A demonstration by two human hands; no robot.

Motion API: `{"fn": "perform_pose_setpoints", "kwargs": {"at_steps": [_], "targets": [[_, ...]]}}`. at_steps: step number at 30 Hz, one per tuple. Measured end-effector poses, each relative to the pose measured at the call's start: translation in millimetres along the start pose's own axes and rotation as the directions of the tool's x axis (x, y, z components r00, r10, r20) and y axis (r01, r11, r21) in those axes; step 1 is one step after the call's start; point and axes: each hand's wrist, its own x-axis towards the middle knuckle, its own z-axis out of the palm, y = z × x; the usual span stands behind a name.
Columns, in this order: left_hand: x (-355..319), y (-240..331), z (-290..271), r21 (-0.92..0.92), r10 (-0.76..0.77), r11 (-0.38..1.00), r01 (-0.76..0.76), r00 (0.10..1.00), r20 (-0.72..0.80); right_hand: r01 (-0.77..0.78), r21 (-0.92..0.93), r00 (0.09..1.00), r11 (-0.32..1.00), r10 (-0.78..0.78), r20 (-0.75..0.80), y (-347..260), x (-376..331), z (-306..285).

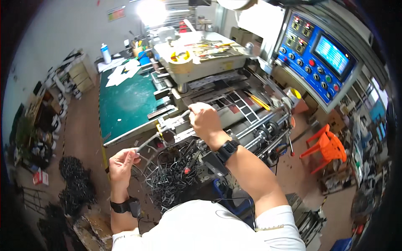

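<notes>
My left hand (120, 167) is closed, thumb against fingers, on the near end of a narrow grey strip (148, 142). From there the strip rises toward the machine's front edge. Higher up and to the right, my right hand (205, 122) pinches a grey length that seems to be the same strip; whether it runs unbroken past the yellow clamp-like part (159, 128) I cannot tell. Below the strip hangs a tangled heap of dark and grey strip scraps (171, 178). Beyond my right hand, a dark ladder-like sheet with rectangular openings (245, 109) lies on the machine bed.
A green table (130, 100) with papers adjoins the machine on the left. Tools and a yellow tape roll (180, 56) lie on the machine's upper platform. A blue control panel (316, 58) hangs at right, above an orange plastic chair (324, 147). Black scrap heaps (75, 180) lie on the left floor.
</notes>
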Motion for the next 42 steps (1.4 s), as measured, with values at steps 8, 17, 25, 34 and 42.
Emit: {"fn": "perform_pose_setpoints", "kwargs": {"at_steps": [8, 17, 25, 34, 42], "targets": [[-19.6, -30.9, -5.6, 0.507, 0.276, 0.848, -0.153, 0.945, -0.177, 0.149, -0.026, 0.989, 0.988, -0.149, 0.004, -10.7, -5.8, -28.3], [-12.4, 5.7, 43.7, 0.352, 0.5, 0.815, -0.461, 0.866, -0.024, 0.116, 0.273, 0.993, 0.955, -0.111, -0.034, -35.3, 0.7, -32.0], [53.4, -16.1, 128.5, 0.331, 0.455, 0.83, -0.45, 0.888, 0.065, 0.312, 0.272, 0.95, 0.91, -0.305, -0.067, -37.3, -2.4, -38.0], [62.3, -5.0, 103.9, 0.161, 0.248, 0.947, -0.276, 0.953, 0.176, 0.535, 0.268, 0.844, 0.801, -0.523, -0.12, -50.9, 9.6, -48.4], [59.8, 7.3, 67.7, -0.209, 0.033, 0.978, 0.004, 0.984, 0.176, 0.433, 0.196, 0.87, 0.88, -0.351, -0.346, -28.4, 7.4, -39.3]]}}
